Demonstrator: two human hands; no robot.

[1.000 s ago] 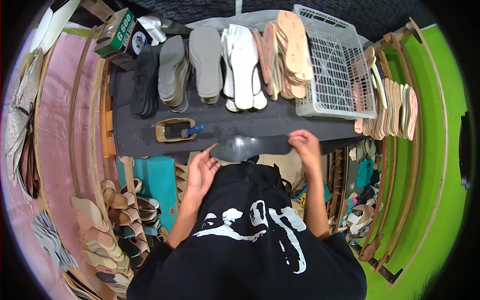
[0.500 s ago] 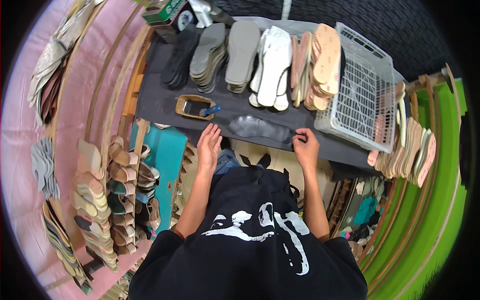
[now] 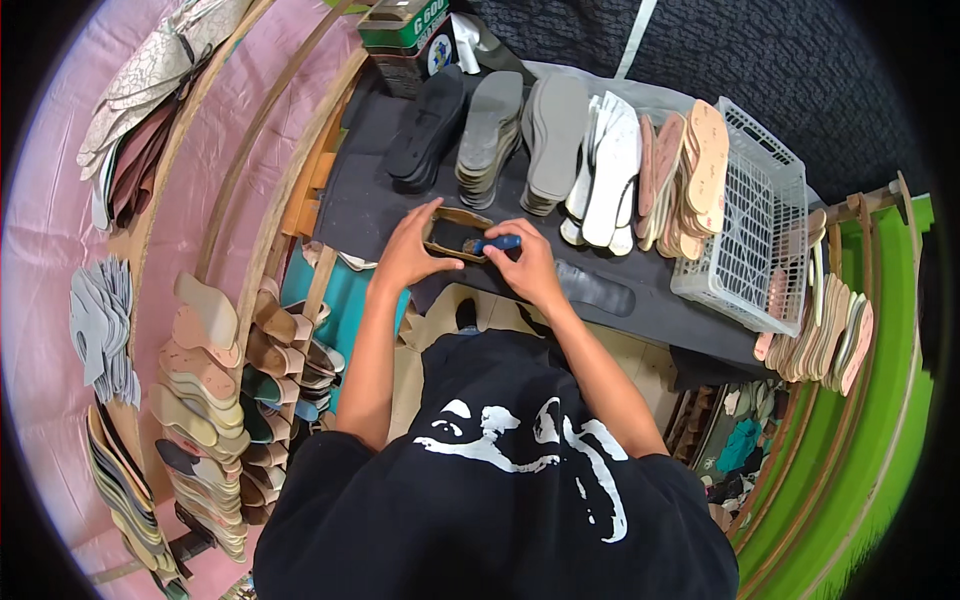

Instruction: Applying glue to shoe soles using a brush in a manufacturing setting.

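Note:
A small open-topped container (image 3: 468, 216) with brownish walls and a dark inside sits near the table's front edge. My left hand (image 3: 408, 252) grips its left end, fingers at the far side and thumb along the near side. In my right hand (image 3: 528, 265) is a brush by its blue handle (image 3: 505, 242), pinched between thumb and fingers. The brush's head reaches down into the container. Just right of that hand, a black shiny sole (image 3: 598, 290) lies flat on the dark tabletop, partly hidden by the hand and wrist.
Behind the container stand stacks of black soles (image 3: 428, 125), grey soles (image 3: 555, 130), white soles (image 3: 614, 170) and peach insoles (image 3: 708, 165). A white plastic crate (image 3: 690, 280) is at the right. A green and dark tin (image 3: 392, 38) stands at the back left. Shelves of footwear parts flank me.
Both hands have moved to the container; my left hand has taken hold of it and my right hand has left the sole and picked up the brush. The view has shifted left.

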